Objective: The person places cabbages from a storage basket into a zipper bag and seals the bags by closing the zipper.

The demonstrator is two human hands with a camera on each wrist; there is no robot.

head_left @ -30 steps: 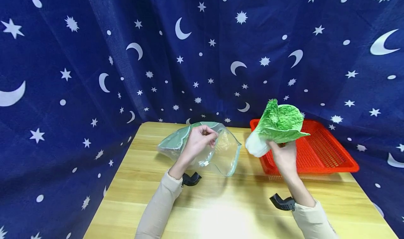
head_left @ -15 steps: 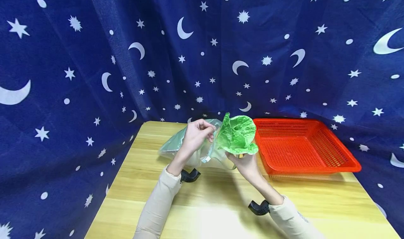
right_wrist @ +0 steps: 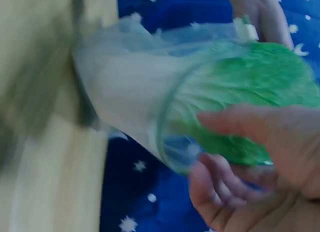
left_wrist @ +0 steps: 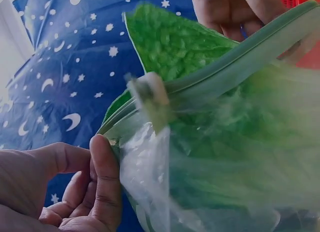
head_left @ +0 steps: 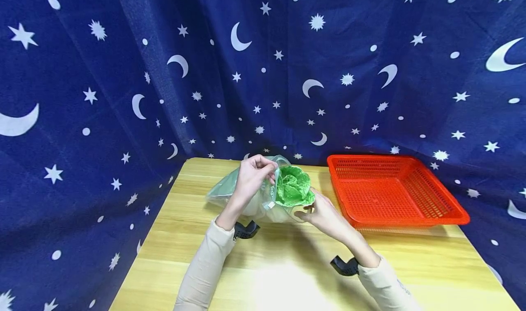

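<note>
A Chinese cabbage (head_left: pixel 292 187) lies with its white base inside a clear zip bag (head_left: pixel 223 187), its green leaves showing at the bag's mouth. My left hand (head_left: pixel 251 178) pinches the bag's rim; in the left wrist view, the thumb and finger of that left hand (left_wrist: pixel 95 187) hold the edge near the white slider (left_wrist: pixel 150 89). At the near right side of the mouth is my right hand (head_left: pixel 324 213), thumb and fingers spread apart beside the leaves. In the right wrist view, the right hand (right_wrist: pixel 270 157) has its thumb over the leaves, partly blurred. The bag hides the cabbage's lower part.
A red plastic basket (head_left: pixel 404 219) stands at the right on the wooden table (head_left: pixel 197 274). Behind the table hangs a dark blue curtain (head_left: pixel 230 110) with moons and stars. Each wrist carries a black camera mount (head_left: pixel 246 230).
My right hand has brought the cabbage left from over the basket and pushed it base first into the bag. Its fingers have since loosened. The left hand has stayed on the rim.
</note>
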